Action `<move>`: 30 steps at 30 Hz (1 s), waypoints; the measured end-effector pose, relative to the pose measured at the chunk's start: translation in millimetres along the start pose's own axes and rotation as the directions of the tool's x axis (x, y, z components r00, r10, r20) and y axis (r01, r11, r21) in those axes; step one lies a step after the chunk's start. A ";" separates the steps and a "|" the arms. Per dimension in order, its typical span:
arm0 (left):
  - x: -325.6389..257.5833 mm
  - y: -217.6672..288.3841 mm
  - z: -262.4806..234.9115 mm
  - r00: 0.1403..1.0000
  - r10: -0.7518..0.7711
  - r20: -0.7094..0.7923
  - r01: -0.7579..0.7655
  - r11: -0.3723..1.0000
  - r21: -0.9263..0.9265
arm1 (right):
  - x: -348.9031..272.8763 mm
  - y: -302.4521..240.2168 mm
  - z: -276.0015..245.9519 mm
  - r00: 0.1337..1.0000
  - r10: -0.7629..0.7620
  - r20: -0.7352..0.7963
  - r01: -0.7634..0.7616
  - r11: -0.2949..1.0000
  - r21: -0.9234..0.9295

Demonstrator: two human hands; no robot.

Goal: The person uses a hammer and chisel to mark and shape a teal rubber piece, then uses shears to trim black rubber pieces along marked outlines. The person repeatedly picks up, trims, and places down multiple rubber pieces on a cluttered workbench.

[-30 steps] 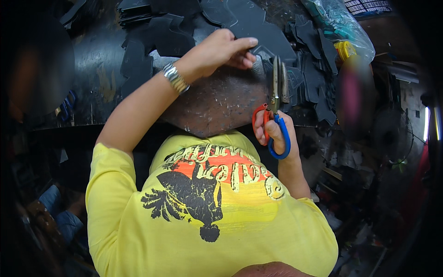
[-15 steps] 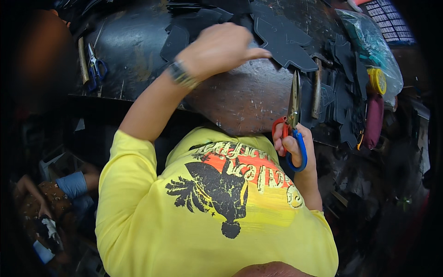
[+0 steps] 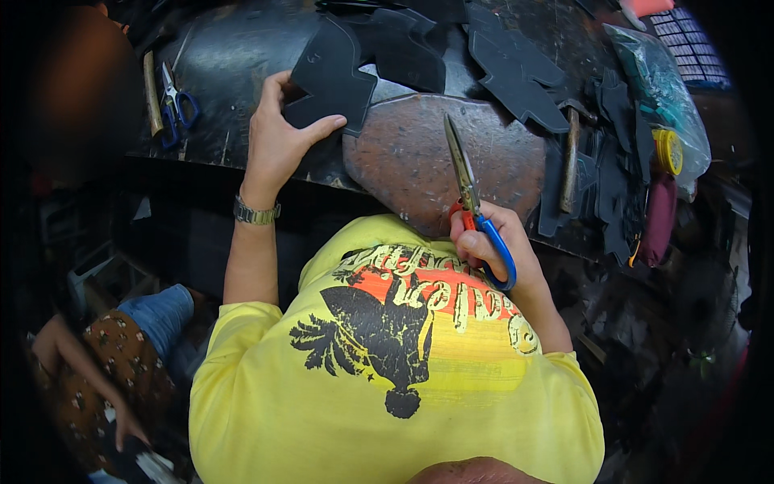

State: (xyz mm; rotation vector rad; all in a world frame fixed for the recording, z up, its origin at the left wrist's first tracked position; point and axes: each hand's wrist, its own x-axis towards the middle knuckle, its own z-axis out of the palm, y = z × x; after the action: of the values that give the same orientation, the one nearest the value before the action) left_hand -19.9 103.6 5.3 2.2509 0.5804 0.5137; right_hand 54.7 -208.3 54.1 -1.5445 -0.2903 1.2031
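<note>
My left hand (image 3: 282, 141) holds the near left edge of a flat black cut-out piece (image 3: 330, 77), leather-like with pale outline marks. The thumb lies on or against its near edge and the other fingers are partly hidden at its left side. In my right hand (image 3: 504, 234) is a pair of scissors (image 3: 462, 165) with one red and one blue handle, gripped in front of my yellow shirt. Its blades point away from me over a worn brown board (image 3: 443, 149) and look nearly closed. More black pieces (image 3: 512, 68) lie beyond the board.
Blue-handled scissors (image 3: 173, 105) and a wooden stick (image 3: 151, 93) lie on the dark table at left. At right are a hammer (image 3: 571, 157), stacked black pieces (image 3: 614, 161), a yellow round container (image 3: 667, 152) and a clear plastic bag (image 3: 661, 101). Another person (image 3: 121, 355) is at lower left.
My left hand has moved left from over the board and taken hold of a black piece, which now lies farther left and nearer. The scissors have shifted left and tilted.
</note>
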 end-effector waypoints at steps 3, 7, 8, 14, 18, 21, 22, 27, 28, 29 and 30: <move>-9.0 17.9 4.0 0.999 0.024 -0.046 -0.040 0.926 -0.376 | -5.2 1.1 -4.6 1.000 -0.003 -0.003 0.003 0.999 -0.054; -16.2 43.3 8.3 0.982 -0.119 0.145 0.187 0.538 -0.822 | -15.0 4.7 -11.7 0.999 -0.022 0.045 0.019 0.997 0.070; -14.8 49.6 12.1 0.942 -0.145 0.302 0.334 0.365 -0.869 | -17.1 5.2 -13.0 0.998 -0.025 0.054 0.021 0.997 0.068; -22.8 86.1 58.0 0.805 -0.040 0.591 0.588 0.182 -0.788 | -27.7 8.7 -13.3 0.999 -0.040 -0.007 0.041 0.997 0.063; -28.8 93.8 71.7 0.810 0.018 0.587 0.579 0.142 -0.803 | -34.2 15.0 -15.3 0.997 -0.045 -0.064 0.046 0.999 0.022; -26.0 94.0 71.3 0.790 0.032 0.612 0.599 0.172 -0.782 | -36.4 20.2 -18.2 0.995 -0.057 -0.086 0.058 0.998 0.013; -25.2 94.2 70.8 0.789 0.040 0.613 0.598 0.177 -0.782 | -36.6 21.6 -19.3 0.995 -0.056 -0.078 0.058 0.998 0.023; -23.2 93.9 65.2 0.756 0.016 0.654 0.630 0.253 -0.734 | -36.3 25.0 -22.7 0.996 -0.049 -0.074 0.051 0.998 0.024; -23.4 93.5 63.9 0.756 0.006 0.654 0.627 0.279 -0.728 | -36.6 25.1 -22.8 0.997 -0.046 -0.067 0.048 0.998 0.030; -23.3 93.1 62.8 0.756 -0.003 0.654 0.624 0.304 -0.720 | -37.1 25.2 -22.9 0.997 -0.046 -0.068 0.048 0.999 0.026; -23.1 92.5 61.8 0.754 0.004 0.657 0.623 0.311 -0.718 | -37.6 25.3 -23.0 0.997 -0.046 -0.069 0.047 0.999 0.023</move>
State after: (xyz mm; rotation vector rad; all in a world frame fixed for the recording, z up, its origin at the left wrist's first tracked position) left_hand 16.4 -1.3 30.0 0.9872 0.2821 -0.1036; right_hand 45.9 -258.3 49.9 -1.5462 -0.2637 1.1110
